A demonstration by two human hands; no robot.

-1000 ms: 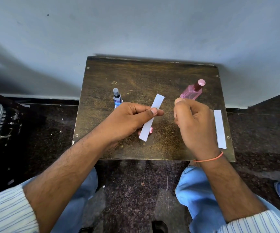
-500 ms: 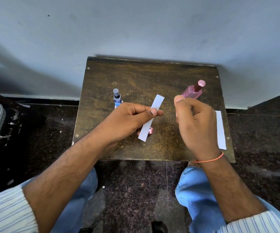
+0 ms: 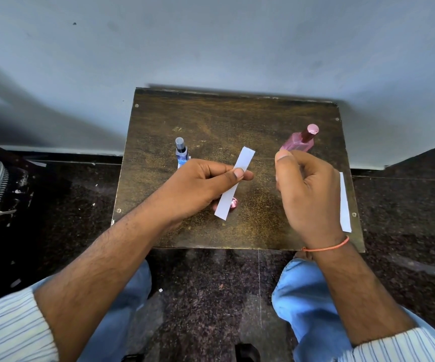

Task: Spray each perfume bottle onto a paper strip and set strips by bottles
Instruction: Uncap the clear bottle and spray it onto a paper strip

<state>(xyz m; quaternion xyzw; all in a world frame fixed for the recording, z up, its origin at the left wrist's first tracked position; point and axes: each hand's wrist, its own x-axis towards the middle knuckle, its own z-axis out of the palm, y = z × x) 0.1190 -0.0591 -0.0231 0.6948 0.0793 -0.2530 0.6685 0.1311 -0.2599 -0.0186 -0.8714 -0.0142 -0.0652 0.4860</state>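
My left hand (image 3: pixel 206 186) pinches a white paper strip (image 3: pixel 233 184) between thumb and fingers, holding it tilted above the middle of the small wooden table (image 3: pixel 211 121). A pink perfume bottle (image 3: pixel 300 141) stands at the back right, just behind my right hand (image 3: pixel 305 189). That hand hovers with its fingers curled and one fingertip raised; nothing shows inside it. A small blue bottle (image 3: pixel 181 151) stands behind my left hand, with a bit of white paper beside it. A second white strip (image 3: pixel 345 205) lies along the table's right edge.
A small pink cap (image 3: pixel 234 204) lies on the table under the held strip. The table stands against a pale wall (image 3: pixel 211 48) on a dark speckled floor (image 3: pixel 211 296). My knees in blue jeans sit at the table's front edge.
My right hand has shifted slightly right and up near the pink bottle. The left hand with the strip and both bottles have stayed in place.
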